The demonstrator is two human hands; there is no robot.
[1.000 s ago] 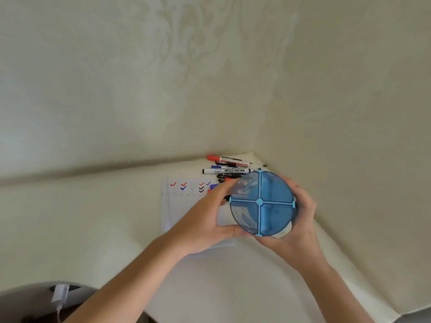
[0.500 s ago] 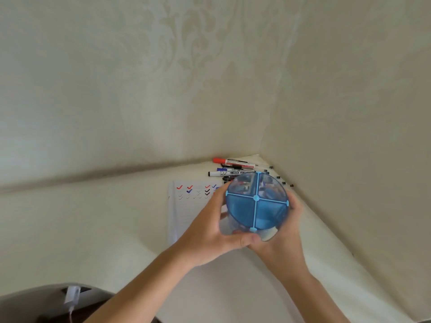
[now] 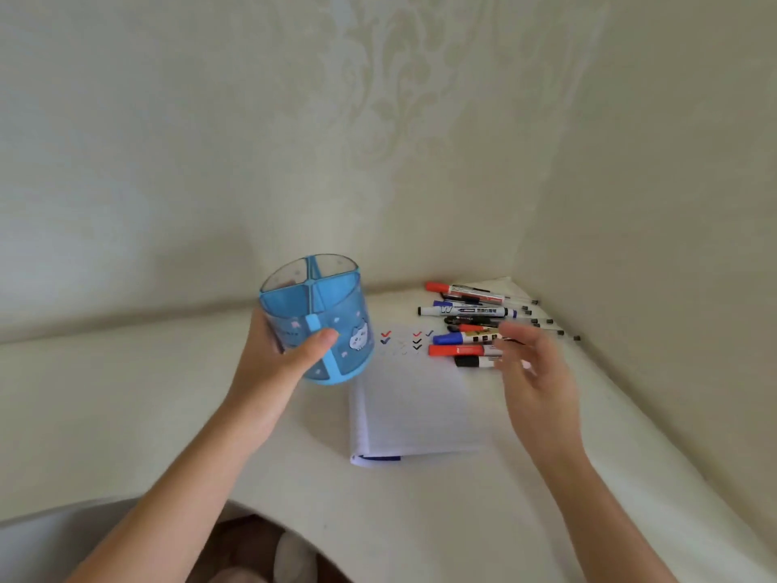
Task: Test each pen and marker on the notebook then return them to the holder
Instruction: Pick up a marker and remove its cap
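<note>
Gripping the blue pen holder around its side, the left hand has it lifted clear of the white table, tilted a bit, with its four compartments looking empty. Plenty of bare tabletop sits left of and behind that hand. Between the two hands lies the notebook, with red, blue and black check marks at its far end. The right hand hangs open, fingers spread and blurry, just over the near end of the pile of pens and markers. It covers the ends of a few, so I can't count them. Beyond the pile the two walls meet, a tight corner with no room past it.
</note>
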